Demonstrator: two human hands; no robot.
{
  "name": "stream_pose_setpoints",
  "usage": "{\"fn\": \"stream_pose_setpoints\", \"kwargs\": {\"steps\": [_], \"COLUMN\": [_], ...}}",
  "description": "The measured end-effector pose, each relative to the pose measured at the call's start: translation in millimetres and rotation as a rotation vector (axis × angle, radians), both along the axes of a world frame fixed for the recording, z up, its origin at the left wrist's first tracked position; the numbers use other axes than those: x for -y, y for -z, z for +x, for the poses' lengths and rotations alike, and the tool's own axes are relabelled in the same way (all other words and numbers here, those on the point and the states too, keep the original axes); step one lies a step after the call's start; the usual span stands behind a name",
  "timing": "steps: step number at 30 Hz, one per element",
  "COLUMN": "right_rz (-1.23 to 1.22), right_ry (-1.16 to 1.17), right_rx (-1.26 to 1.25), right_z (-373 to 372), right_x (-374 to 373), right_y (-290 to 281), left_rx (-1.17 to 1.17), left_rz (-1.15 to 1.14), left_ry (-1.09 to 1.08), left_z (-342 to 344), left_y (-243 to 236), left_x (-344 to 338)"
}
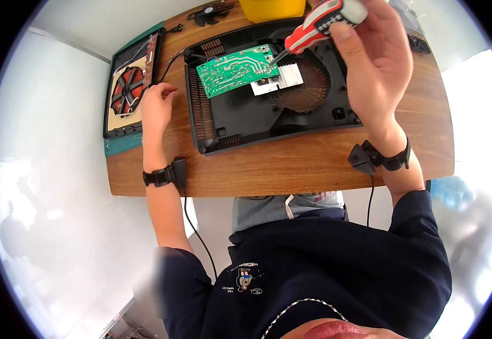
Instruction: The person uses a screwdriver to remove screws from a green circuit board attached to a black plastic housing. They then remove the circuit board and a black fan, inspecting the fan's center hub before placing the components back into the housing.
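My right hand [378,68] is wrapped round the handle of a red and white screwdriver [313,29]. Its metal shaft slants down to the left, and the tip meets the right part of a green circuit board [232,70]. A silver finned heat sink [291,77] sits partly under that board. Both lie tilted within a black plastic housing [246,124] with vent slots and a round grille [308,96]. To the left of the housing, my left hand [158,104] rests with fingers loosely bent and apart, nothing seen in it, beside a black-framed panel [108,121].
The panel carries a round red and black coil [127,90] and lies on a green mat [123,145]. A black fan [207,15], a power plug [176,27] and a yellow container [271,8] stand along the far edge of the wooden table [291,164]. Cables hang from both wrist straps.
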State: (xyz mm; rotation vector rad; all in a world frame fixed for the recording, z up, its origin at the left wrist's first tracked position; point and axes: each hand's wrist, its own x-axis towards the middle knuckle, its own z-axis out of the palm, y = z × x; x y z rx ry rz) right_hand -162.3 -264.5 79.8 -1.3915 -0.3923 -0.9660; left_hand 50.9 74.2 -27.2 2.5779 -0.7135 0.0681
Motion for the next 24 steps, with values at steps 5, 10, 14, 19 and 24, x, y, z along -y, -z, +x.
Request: {"fn": "stream_pose_setpoints", "kwargs": {"steps": [5, 10, 14, 19, 24], "right_rz": [0.052, 0.1, -0.007, 0.019, -0.029], "right_ry": [-0.099, -0.002, -0.032, -0.073, -0.053], "right_rx": [-0.131, -0.253, -0.155, -0.153, -0.118], "right_z": [3.1, 4.3, 9.2, 9.4, 11.4], "right_x": [-21.0, -33.7, -23.7, -22.9, -24.2], "right_y": [23.9, 17.0, 28.3, 31.0, 34.4], "left_rx": [-0.056, -0.068, -0.001, 0.163, 0.106], "left_rz": [0.037, 0.004, -0.072, -0.316, -0.336], "left_ry": [0.063, 0.069, 0.053, 0.004, 0.354], "left_z": [3.2, 5.1, 3.7, -14.5, -37.5], "left_y": [7.5, 7.8, 5.8, -27.9, -58.8], "left_x": [6.2, 4.1, 4.7, 30.0, 53.3]}}
